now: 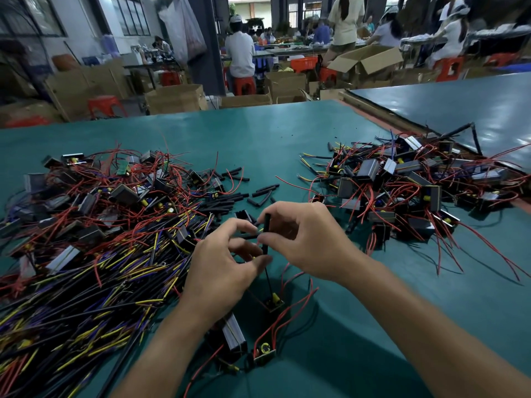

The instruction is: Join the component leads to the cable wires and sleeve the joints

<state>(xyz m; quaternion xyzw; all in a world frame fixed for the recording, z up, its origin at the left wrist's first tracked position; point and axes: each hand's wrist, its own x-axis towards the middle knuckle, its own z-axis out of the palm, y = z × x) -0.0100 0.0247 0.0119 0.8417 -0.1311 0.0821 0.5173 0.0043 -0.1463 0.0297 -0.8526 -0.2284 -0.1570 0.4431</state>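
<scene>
Where the two hands meet above the surface point(258, 133), a black sleeve point(267, 225) stands nearly upright, pinched in the grip of the right hand point(307, 239) between thumb and fingertips. Just below it, the left hand point(221, 271) closes its grip on the thin black wire point(269, 278), which runs down to a small component point(273, 302) lying on the surface. Loose sleeves point(258, 193) lie scattered just beyond the hands. A heap of cables point(86, 254) reaches the left wrist, and a heap of wired components point(416, 182) sits well to the right. Bare surface lies open between the heaps toward the far edge, and beside the right forearm.
</scene>
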